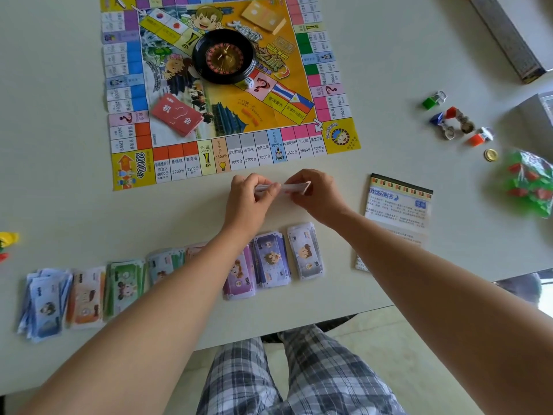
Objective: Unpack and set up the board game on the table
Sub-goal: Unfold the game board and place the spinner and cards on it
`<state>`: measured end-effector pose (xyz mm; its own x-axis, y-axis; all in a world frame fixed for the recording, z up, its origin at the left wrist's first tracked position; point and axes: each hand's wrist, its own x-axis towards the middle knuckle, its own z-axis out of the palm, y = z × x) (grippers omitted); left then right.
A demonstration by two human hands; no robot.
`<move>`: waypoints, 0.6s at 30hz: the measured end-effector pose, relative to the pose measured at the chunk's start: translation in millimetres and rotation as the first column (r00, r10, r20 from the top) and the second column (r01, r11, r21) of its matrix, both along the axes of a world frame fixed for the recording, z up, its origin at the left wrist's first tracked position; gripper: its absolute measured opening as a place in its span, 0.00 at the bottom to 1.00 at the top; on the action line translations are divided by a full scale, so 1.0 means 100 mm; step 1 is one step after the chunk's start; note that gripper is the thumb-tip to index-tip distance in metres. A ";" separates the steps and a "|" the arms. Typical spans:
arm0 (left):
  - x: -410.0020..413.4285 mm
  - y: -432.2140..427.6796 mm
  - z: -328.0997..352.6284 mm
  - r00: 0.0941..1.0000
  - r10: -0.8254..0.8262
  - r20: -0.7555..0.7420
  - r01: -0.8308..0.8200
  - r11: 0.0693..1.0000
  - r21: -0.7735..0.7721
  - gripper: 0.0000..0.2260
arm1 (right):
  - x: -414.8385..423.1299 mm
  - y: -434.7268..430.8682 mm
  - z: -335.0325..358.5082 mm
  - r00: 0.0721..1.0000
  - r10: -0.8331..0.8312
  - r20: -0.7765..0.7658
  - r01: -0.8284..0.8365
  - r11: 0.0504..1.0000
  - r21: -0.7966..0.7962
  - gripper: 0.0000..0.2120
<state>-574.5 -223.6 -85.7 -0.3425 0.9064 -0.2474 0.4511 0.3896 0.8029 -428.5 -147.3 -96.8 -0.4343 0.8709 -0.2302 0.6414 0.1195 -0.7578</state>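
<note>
Bare table [374, 115] between board [209, 85] and tokens [454, 121]

Bright, even daylight; soft shadows, wide-angle edge bending, slight blur.

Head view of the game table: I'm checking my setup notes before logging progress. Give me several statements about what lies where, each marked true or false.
1. The left hand and right hand both grip the stack of cards, near the board's closest edge. True.
2. The roulette wheel stands on the bare table. False: it sits on the board, near its middle.
3. The red card deck lies on the board. True.
4. The rule booklet lies left of the hands. False: it lies to their right.
5. The banknote piles form a row between the person and the hands. True.
6. The gold coin lies on the board. False: it lies on the table, right of the board.
</note>
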 end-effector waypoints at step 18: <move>0.15 0.00 0.00 0.990 -0.094 0.109 0.103 0.992 -0.079 0.18 | -0.04 -0.07 0.00 1.000 0.012 -0.018 -0.013 0.999 -0.036 0.10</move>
